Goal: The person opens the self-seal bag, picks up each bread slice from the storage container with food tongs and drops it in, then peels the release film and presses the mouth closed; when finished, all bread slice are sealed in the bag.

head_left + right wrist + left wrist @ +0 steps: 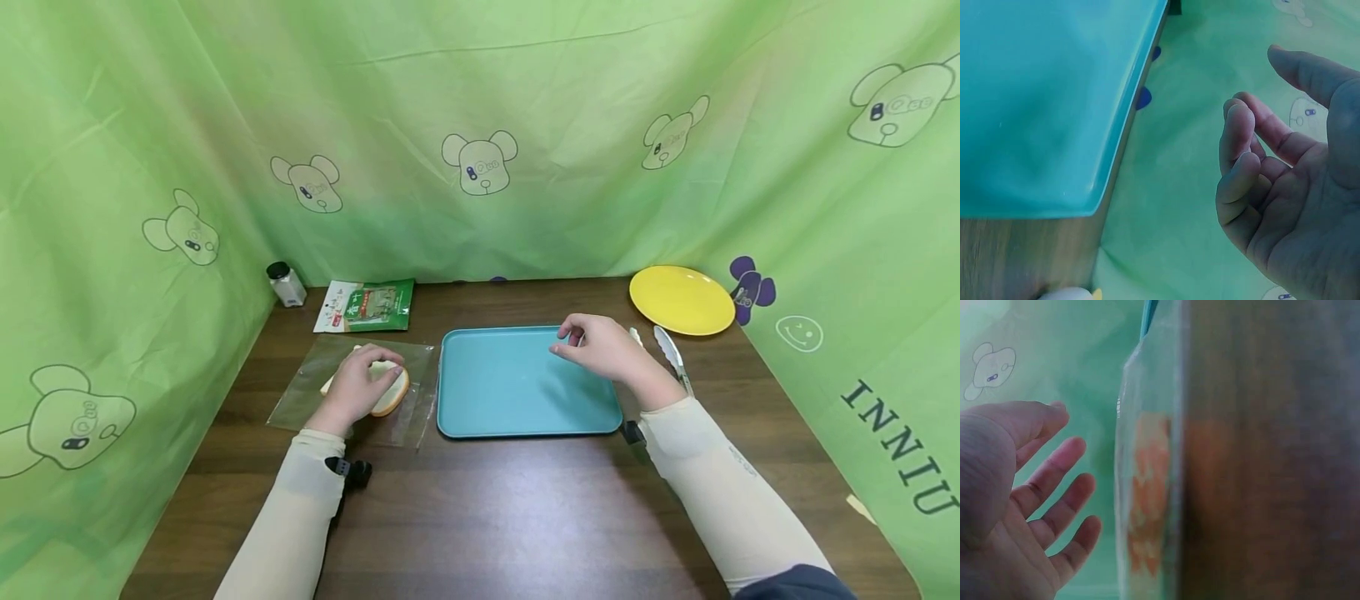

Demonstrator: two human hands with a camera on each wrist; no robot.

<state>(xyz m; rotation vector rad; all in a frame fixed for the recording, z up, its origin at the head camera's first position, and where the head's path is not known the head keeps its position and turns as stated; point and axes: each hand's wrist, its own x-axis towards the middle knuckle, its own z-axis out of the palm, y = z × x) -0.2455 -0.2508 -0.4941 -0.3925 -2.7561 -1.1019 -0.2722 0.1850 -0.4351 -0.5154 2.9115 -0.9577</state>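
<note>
My left hand [356,390] hovers over a clear plastic bag [303,396] on the left of the table. Under its fingers lie pale bread slices [391,398] with a brown crust, partly hidden by the hand. The left wrist view shows the fingers spread and relaxed, apart from the bag, with the bread [1149,494] inside it seen edge-on. To the right, my right hand [600,346] is raised over the right side of a blue tray [502,383]. Its fingers are loosely bent and hold nothing; in the right wrist view the tray [1041,112] is beside it.
Metal tongs [671,350] lie right of the tray, partly behind the right arm. Farther back is a yellow plate [682,300]. At the back left are a green-and-white packet [367,306] and a black-capped shaker [288,287]. A green curtain [480,100] encloses the table.
</note>
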